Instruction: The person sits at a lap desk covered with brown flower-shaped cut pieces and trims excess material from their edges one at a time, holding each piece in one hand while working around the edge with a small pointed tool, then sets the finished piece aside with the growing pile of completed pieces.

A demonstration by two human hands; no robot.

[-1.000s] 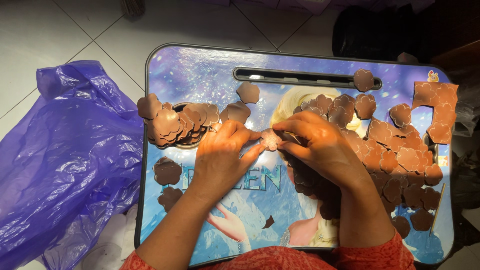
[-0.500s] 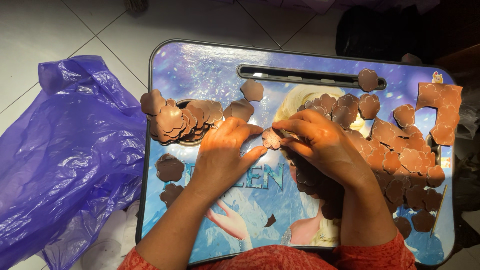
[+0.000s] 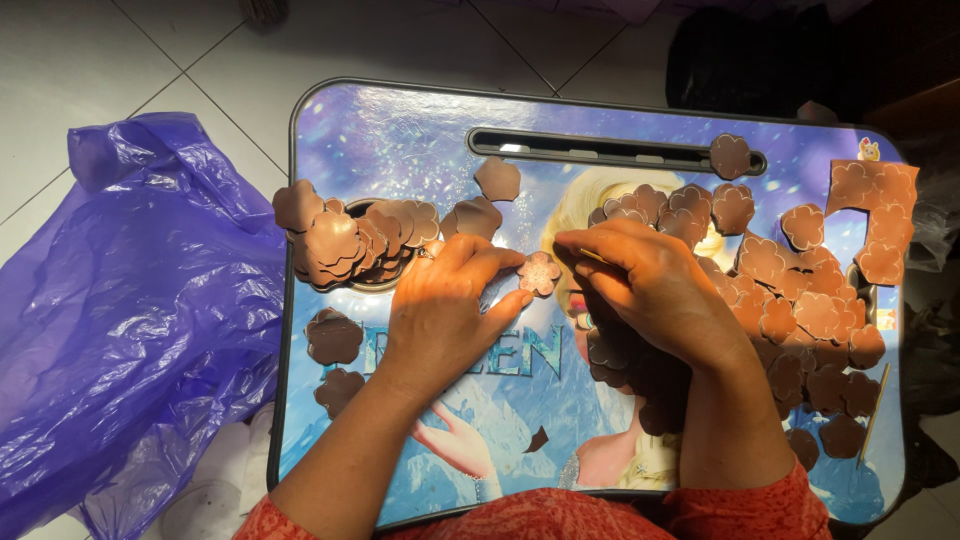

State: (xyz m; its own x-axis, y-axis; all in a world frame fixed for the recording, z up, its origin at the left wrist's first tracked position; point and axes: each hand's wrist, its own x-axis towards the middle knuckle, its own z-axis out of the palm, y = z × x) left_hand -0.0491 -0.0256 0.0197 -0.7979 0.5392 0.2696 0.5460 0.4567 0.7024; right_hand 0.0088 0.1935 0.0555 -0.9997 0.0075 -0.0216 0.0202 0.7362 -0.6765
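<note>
Blue picture lap table (image 3: 400, 130) on white tile floor (image 3: 120, 60); both hands pinch brown flower cutout (image 3: 539, 272).

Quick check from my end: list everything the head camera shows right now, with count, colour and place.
lap table: one, blue printed top, centre of view.
slot: one, dark, along the table's far edge.
flower cutouts: many, brown, piled at table left, spread at right, a few loose.
held flower: one, brown, between both hands' fingertips.
cutout sheet: one, brown, table's far right corner.
plastic bag: one, purple, floor at left.
floor tiles: white, around the table.
thin stick: one, pale, table's right edge.
left hand: one, touching the held flower.
right hand: one, beside it.
</note>
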